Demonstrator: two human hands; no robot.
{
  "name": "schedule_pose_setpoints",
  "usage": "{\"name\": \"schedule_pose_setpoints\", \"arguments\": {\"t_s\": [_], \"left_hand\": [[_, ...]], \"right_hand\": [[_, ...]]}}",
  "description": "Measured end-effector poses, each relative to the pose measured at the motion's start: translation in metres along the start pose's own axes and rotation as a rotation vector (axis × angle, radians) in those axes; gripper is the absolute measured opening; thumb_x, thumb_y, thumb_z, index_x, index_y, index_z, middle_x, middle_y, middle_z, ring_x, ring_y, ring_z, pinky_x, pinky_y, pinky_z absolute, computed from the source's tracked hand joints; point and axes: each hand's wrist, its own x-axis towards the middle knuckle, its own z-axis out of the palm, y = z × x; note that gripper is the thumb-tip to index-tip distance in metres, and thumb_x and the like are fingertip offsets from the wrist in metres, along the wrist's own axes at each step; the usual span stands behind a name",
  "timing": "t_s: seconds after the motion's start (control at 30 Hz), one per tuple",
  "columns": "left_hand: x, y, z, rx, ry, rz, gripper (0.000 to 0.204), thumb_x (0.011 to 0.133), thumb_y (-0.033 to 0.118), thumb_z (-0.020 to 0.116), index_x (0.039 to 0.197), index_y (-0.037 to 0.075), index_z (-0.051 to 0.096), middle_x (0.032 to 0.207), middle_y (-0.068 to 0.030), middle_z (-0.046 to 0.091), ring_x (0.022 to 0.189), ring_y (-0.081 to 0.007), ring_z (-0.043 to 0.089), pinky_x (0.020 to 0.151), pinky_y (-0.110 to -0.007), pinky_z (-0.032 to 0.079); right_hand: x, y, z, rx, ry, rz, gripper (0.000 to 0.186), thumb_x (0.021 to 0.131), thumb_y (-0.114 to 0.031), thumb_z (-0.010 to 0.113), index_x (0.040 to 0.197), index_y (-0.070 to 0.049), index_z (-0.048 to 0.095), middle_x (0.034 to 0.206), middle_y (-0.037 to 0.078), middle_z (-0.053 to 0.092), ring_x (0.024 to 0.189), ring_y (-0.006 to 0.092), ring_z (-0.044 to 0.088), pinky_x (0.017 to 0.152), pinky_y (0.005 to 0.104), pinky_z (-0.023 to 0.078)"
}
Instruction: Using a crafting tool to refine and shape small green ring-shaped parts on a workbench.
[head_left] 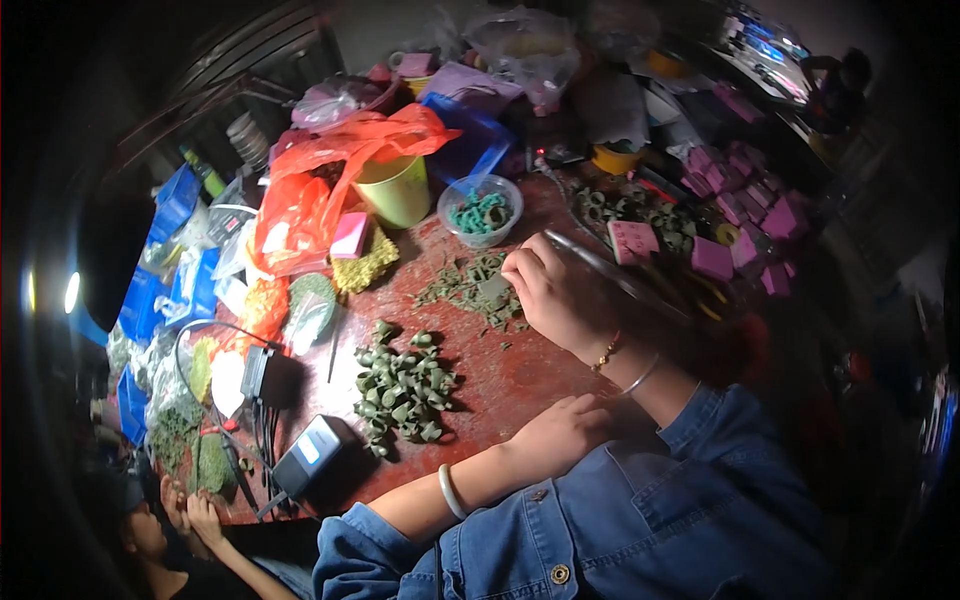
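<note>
My right hand point(550, 295) is over the red table, fingers closed in a pinch. At its fingertips is a small, flat, pale grey-green piece point(492, 288), of a kind I cannot make out. Scattered grey-green bits point(455, 285) lie around it. A slim silvery rod point(610, 265) runs along the far side of this hand; whether the hand holds it is unclear. My left hand point(565, 435) rests at the near table edge by my jacket, fingers curled and their inner side hidden. A heap of small green curled pieces point(405, 385) lies to its left.
A clear bowl of teal pieces point(480, 212), a yellow-green cup point(395, 190) and a red plastic bag point(300, 215) stand farther back. Pink blocks point(715, 255) crowd the right. A black device point(315, 455) with cables stands left. Another person's hands point(195, 515) are at lower left.
</note>
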Motion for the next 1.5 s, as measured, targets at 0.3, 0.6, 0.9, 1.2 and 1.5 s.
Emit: {"name": "schedule_pose_setpoints", "arguments": {"t_s": [0.3, 0.6, 0.9, 1.2, 1.5], "left_hand": [[0.003, 0.002, -0.014, -0.324, 0.819, -0.591, 0.017, 0.087, -0.004, 0.062, 0.103, -0.001, 0.061, 0.103, -0.0139, 0.057, 0.095, -0.0292, 0.059, 0.085, -0.036, 0.049], [0.006, -0.068, -0.056, 0.105, 1.200, -0.751, 0.043, 0.079, -0.010, 0.051, 0.121, 0.001, 0.055, 0.130, -0.0181, 0.049, 0.126, -0.0350, 0.046, 0.109, -0.041, 0.036], [-0.031, -0.114, -0.052, 0.463, 0.977, -0.880, 0.047, 0.081, -0.003, 0.054, 0.127, -0.002, 0.049, 0.143, -0.0283, 0.038, 0.135, -0.0458, 0.034, 0.113, -0.053, 0.028], [-0.025, -0.122, -0.063, 0.671, 0.770, -1.087, 0.049, 0.096, 0.030, 0.054, 0.141, 0.010, 0.048, 0.149, -0.0301, 0.034, 0.139, -0.0461, 0.030, 0.116, -0.052, 0.023], [-0.011, -0.156, -0.075, 0.613, 0.682, -1.099, 0.057, 0.098, 0.042, 0.045, 0.139, 0.002, 0.047, 0.147, -0.0226, 0.041, 0.139, -0.0376, 0.035, 0.118, -0.049, 0.022]], "right_hand": [[-0.076, 0.019, -0.132, -0.227, 0.075, 0.322, 0.006, 0.091, -0.006, 0.062, 0.094, -0.004, 0.057, 0.091, 0.013, 0.056, 0.084, 0.0316, 0.060, 0.073, 0.0393, 0.047], [-0.226, 0.064, -0.227, -0.734, -0.498, 0.846, 0.005, 0.092, -0.005, 0.057, 0.096, -0.001, 0.058, 0.101, 0.019, 0.059, 0.095, 0.0385, 0.061, 0.081, 0.0453, 0.051], [-0.105, -0.006, -0.113, 0.033, -0.192, 0.325, 0.012, 0.090, -0.007, 0.065, 0.101, -0.003, 0.063, 0.097, 0.013, 0.063, 0.087, 0.0320, 0.065, 0.075, 0.0394, 0.052], [-0.065, -0.012, -0.007, 0.075, -0.273, 0.223, 0.039, 0.092, -0.012, 0.062, 0.127, 0.002, 0.050, 0.128, 0.018, 0.052, 0.120, 0.0354, 0.053, 0.102, 0.0410, 0.043], [-0.078, -0.015, 0.000, 0.097, -0.241, 0.161, 0.042, 0.089, -0.004, 0.061, 0.127, 0.005, 0.047, 0.128, 0.022, 0.049, 0.120, 0.0389, 0.051, 0.104, 0.0438, 0.042]]}}
